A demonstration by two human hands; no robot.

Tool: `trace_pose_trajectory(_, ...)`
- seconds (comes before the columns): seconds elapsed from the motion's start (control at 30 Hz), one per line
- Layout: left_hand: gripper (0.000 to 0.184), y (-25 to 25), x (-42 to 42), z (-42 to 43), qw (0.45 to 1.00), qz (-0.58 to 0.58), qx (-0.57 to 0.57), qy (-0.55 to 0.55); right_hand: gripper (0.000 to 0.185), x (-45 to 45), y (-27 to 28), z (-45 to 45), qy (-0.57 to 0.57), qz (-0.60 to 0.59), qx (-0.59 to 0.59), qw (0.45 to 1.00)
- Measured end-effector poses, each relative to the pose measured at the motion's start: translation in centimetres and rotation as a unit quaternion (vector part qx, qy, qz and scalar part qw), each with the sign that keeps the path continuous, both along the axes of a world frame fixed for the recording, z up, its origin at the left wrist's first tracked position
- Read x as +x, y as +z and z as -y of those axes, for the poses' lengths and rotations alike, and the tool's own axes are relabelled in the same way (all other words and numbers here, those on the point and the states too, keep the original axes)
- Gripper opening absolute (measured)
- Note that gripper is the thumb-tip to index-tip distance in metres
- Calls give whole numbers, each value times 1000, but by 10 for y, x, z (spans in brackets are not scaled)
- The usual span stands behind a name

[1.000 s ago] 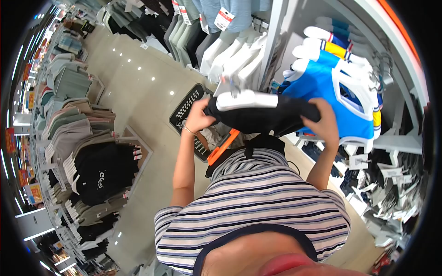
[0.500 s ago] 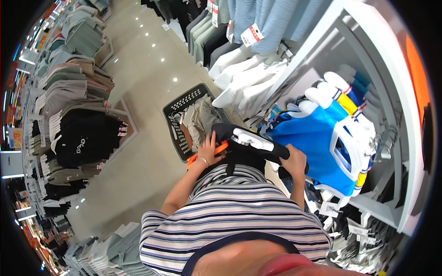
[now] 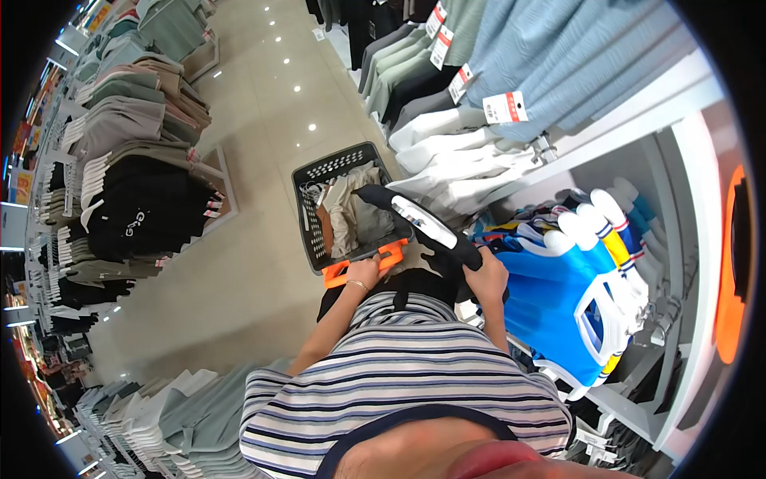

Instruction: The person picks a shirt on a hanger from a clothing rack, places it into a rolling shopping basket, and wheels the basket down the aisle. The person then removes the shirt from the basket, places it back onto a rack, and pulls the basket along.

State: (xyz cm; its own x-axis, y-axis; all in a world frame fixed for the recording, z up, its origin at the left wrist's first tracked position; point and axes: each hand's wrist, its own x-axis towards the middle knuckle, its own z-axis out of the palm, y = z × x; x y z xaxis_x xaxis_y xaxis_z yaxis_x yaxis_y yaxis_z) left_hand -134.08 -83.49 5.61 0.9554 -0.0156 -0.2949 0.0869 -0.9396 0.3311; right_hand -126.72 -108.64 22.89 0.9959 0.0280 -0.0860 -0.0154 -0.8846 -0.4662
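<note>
My left hand is closed around the orange handle of a dark shopping basket. Folded clothes in beige and grey lie inside the basket, with a brown piece at its left side. In my right hand is the end of a black garment, which has a white hanger along it. The garment's far end reaches over the basket's near right corner. Blue sleeveless tops hang just to the right of my right hand.
Racks of hanging clothes stand on both sides: a black shirt at left, light blue garments with price tags at upper right. Grey-green garments hang at lower left. A tiled aisle floor runs between the racks.
My left hand has gone from lying spread by the orange handle to gripping it. My right hand has shifted left with the black garment and hanger. The view has turned slightly.
</note>
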Motion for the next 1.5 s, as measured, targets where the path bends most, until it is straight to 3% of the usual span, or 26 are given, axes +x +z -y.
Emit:
trace_pose_trajectory(0.47, 57, -5, 91, -66, 997, 20, -54, 59, 27, 47, -4, -126, 37, 45, 24, 998)
trace_pose_trajectory(0.73, 53, -2, 161, -116, 994, 44, -35, 90, 27, 70, -2, -164, -26, -24, -9, 999)
trace_pose_trajectory(1.0, 52, -10, 240, -182, 989, 79, -27, 124, 28, 145, -16, -197, -52, -17, 10, 998)
trace_pose_trajectory(1.3, 55, -16, 323, -275, 989, 61, 9, 134, 32, 252, -46, -238, -41, -8, 136, 990)
trace_pose_trajectory(1.43, 52, -6, 358, -315, 988, 36, 26, 148, 31, 286, -55, -251, -37, -98, 348, 932)
trace_pose_trajectory(1.5, 51, -13, 375, -337, 988, 40, 21, 149, 34, 302, -47, -257, -28, -136, 384, 913)
